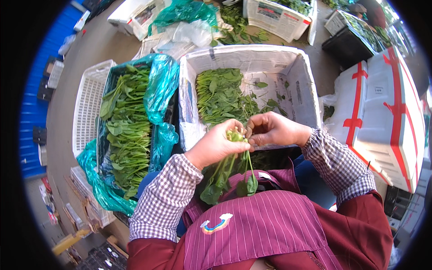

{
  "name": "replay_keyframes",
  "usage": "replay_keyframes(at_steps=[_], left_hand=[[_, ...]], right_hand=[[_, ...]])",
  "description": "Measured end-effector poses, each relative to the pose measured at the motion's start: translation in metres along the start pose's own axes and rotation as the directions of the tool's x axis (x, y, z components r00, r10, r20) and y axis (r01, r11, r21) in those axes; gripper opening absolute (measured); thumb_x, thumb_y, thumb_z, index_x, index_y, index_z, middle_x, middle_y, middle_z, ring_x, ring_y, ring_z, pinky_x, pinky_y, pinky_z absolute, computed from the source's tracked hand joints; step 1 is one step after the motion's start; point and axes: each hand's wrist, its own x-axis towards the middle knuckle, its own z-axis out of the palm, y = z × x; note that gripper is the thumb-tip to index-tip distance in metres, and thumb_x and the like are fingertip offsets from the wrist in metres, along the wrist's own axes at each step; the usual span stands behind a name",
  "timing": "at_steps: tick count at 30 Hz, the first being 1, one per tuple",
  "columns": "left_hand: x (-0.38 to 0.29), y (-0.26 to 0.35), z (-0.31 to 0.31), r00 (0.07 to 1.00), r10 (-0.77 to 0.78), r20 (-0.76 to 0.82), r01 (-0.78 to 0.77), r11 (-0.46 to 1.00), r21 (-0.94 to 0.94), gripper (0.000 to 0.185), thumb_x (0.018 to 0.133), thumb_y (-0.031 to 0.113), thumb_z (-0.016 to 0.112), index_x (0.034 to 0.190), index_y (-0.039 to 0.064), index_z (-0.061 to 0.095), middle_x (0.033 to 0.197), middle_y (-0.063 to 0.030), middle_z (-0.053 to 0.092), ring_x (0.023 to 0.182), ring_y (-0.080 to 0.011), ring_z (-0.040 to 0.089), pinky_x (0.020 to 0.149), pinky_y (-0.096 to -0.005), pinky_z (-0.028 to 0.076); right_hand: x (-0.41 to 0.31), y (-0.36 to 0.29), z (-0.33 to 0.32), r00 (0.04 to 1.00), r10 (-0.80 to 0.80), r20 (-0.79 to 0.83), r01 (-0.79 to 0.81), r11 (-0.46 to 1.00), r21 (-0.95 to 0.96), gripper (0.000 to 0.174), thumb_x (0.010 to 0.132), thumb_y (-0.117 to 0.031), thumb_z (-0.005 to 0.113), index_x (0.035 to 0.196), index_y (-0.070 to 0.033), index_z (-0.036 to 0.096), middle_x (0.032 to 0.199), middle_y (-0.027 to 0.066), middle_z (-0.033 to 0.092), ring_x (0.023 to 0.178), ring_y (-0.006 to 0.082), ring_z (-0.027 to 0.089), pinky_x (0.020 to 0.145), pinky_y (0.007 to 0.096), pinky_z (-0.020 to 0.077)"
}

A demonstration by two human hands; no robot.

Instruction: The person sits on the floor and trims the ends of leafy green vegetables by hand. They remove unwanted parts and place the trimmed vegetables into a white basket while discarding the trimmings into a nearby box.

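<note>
My left hand [217,143] grips a small bunch of leafy greens [212,193], likely spinach. Its pale stem ends point up and its leaves hang towards my lap. Against those ends, the thumb and fingers of my right hand [276,130] pinch a stem; the exact contact is partly hidden. Just beyond my hands stands a foam box [305,84] lined with newspaper. Greens [217,94] lie packed along its left side, stems to the left, with loose leaves [271,103] to the right.
At left, a dark crate with teal plastic film [162,84] holds rows of greens [130,135], beside a white slatted basket [91,104]. White foam boxes with red tape [378,111] stand right. Loose greens [236,25] and plastic bags [194,32] lie beyond; a person [373,13] is far right.
</note>
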Motion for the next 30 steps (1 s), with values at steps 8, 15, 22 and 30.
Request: replay_keyframes(at_steps=[8,15,22,30], left_hand=[[-0.031,0.0,0.008,0.863,0.485,-0.142,-0.214,0.605,0.767,0.036,0.082,0.015,0.076,0.112,0.009,0.057,0.089,-0.0136,0.07,0.081,-0.0352,0.069,0.068,-0.0449,0.054],[-0.045,0.015,0.012,0.821,0.531,-0.211,-0.474,0.839,0.269,0.019,0.085,0.019,0.077,0.092,0.005,0.065,0.085,-0.0103,0.066,0.082,-0.0279,0.068,0.074,-0.0378,0.052],[-0.039,0.011,-0.013,0.872,0.403,-0.279,-0.379,0.915,0.138,0.021,0.086,0.021,0.077,0.091,0.006,0.063,0.079,-0.0093,0.062,0.078,-0.0275,0.06,0.074,-0.037,0.048],[-0.034,0.01,-0.023,0.843,0.397,-0.363,-0.345,0.917,0.201,0.02,0.087,0.017,0.075,0.092,0.005,0.06,0.083,-0.0107,0.063,0.078,-0.0293,0.066,0.068,-0.0375,0.051]], right_hand=[[0.02,-0.004,-0.008,0.989,0.143,0.042,-0.096,0.827,-0.553,0.026,0.082,-0.015,0.074,0.1,0.003,0.067,0.08,0.018,0.066,0.07,0.0265,0.064,0.068,0.0379,0.0514],[0.091,0.097,-0.076,0.927,0.338,-0.164,-0.235,0.181,-0.955,0.047,0.086,-0.021,0.069,0.128,-0.002,0.059,0.118,0.0215,0.065,0.106,0.0373,0.065,0.093,0.0448,0.0529],[0.285,0.153,-0.061,0.957,0.138,-0.257,-0.287,0.287,-0.914,0.042,0.09,-0.028,0.07,0.126,-0.007,0.064,0.12,0.0197,0.06,0.11,0.0357,0.064,0.094,0.0464,0.0542],[0.341,0.197,-0.036,0.942,0.061,-0.331,-0.337,0.163,-0.927,0.026,0.088,-0.008,0.058,0.113,-0.007,0.067,0.124,0.0174,0.053,0.113,0.0349,0.06,0.088,0.0458,0.0559]])
